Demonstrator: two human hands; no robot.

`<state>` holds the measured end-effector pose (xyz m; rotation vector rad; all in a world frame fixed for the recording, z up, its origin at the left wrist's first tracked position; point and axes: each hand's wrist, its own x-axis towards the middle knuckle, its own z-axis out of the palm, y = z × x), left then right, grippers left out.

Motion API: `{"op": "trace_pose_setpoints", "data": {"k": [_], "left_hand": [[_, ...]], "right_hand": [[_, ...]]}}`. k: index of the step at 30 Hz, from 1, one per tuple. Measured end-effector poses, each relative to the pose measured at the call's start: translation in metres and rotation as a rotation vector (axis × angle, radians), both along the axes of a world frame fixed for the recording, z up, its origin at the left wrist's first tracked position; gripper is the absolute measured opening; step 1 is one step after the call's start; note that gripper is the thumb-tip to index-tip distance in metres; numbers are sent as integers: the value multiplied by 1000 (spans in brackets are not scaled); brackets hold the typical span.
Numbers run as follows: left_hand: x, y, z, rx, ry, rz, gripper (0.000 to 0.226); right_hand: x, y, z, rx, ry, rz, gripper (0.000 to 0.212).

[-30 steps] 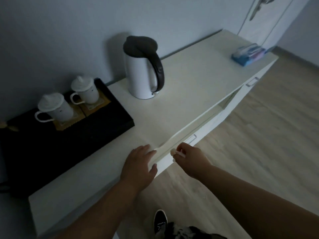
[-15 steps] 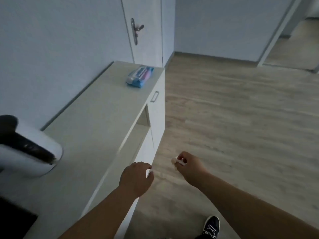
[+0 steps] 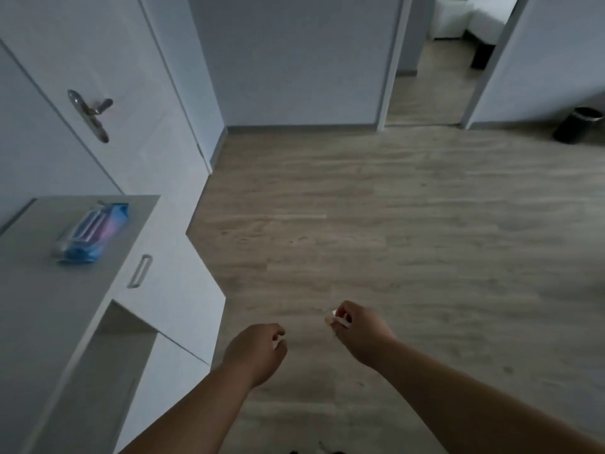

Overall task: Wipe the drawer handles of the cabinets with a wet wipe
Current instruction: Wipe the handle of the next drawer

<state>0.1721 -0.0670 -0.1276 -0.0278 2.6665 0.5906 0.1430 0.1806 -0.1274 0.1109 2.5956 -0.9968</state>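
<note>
Above the wood floor (image 3: 425, 240), right hand (image 3: 360, 332) pinching small crumpled white wipe (image 3: 331, 318)

The cabinet (image 3: 49, 306) runs along the left side, against the wall. On its top, toward the far end, lies a pack of wipes (image 3: 91, 234). Just right of the pack, on the cabinet's front, sits a drawer handle (image 3: 140, 271). Nearer the camera, a drawer (image 3: 170, 371) stands out from that front. Behind the cabinet's far end is a door (image 3: 131, 60) with a door handle (image 3: 90, 113). The floor (image 3: 393, 224) spreads to the right of the cabinet. Far back is a doorway (image 3: 425, 77), and right of it, by the wall, a bin (image 3: 577, 124). The left hand (image 3: 255, 352) hangs over the floor just beside the drawer; the right hand (image 3: 360, 332), further right, pinches a wipe (image 3: 334, 317)
</note>
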Motion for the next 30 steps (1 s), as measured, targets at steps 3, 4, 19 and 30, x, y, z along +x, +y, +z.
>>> {"op": "trace_pose_setpoints", "data": {"k": [3, 4, 19, 30], "left_hand": [[-50, 27, -4, -1, -35, -44, 39], [-67, 34, -5, -10, -41, -66, 39], [-389, 102, 0, -143, -66, -494, 46], [-538, 193, 15, -50, -61, -611, 43]], "right_hand": [[-39, 38, -8, 53, -7, -59, 27], [-51, 47, -11, 61, -10, -80, 26], [-261, 118, 4, 168, 10, -415, 37], [-344, 180, 13, 170, 26, -602, 33]]}}
